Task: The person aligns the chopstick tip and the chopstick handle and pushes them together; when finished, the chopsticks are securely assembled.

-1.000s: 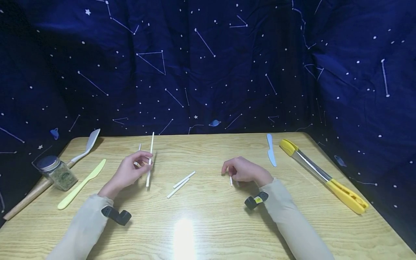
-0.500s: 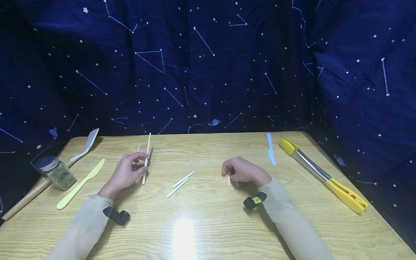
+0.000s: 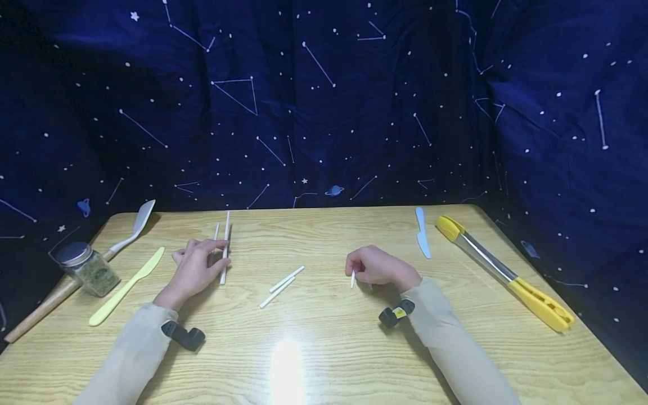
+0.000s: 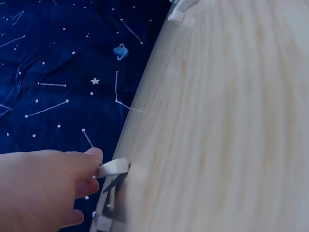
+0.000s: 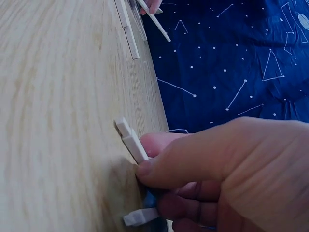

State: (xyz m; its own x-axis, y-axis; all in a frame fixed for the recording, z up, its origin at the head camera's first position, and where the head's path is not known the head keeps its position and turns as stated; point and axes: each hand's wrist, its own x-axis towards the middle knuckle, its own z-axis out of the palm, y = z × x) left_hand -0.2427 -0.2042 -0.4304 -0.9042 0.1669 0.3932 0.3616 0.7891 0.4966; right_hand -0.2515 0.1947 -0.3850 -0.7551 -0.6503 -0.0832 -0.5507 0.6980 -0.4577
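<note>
My left hand (image 3: 194, 267) pinches a long, thin white stick (image 3: 226, 225) between thumb and fingers, close over the table at the left. Beside it, partly hidden by that hand, lies another white stick (image 3: 216, 230). In the left wrist view the pinched stick's pale end (image 4: 115, 167) shows by the fingertips. My right hand (image 3: 379, 264) pinches a white stick (image 5: 131, 137) low over the table, most of it covered by the fingers. A further white piece (image 5: 140, 217) lies under that hand. Two short white sticks (image 3: 287, 279) lie side by side between the hands.
At the left are a yellow knife (image 3: 126, 288), a jar of dried herbs (image 3: 96, 275) and a wooden-handled spatula (image 3: 136, 228). A blue knife (image 3: 422, 233) and yellow-ended tongs (image 3: 493, 264) lie at the right. A starry curtain (image 3: 324, 112) hangs behind the wooden table (image 3: 324, 360).
My left hand has shifted left and lowered the long stick towards the table, nearer the other stick. The stick in my right hand has moved slightly left.
</note>
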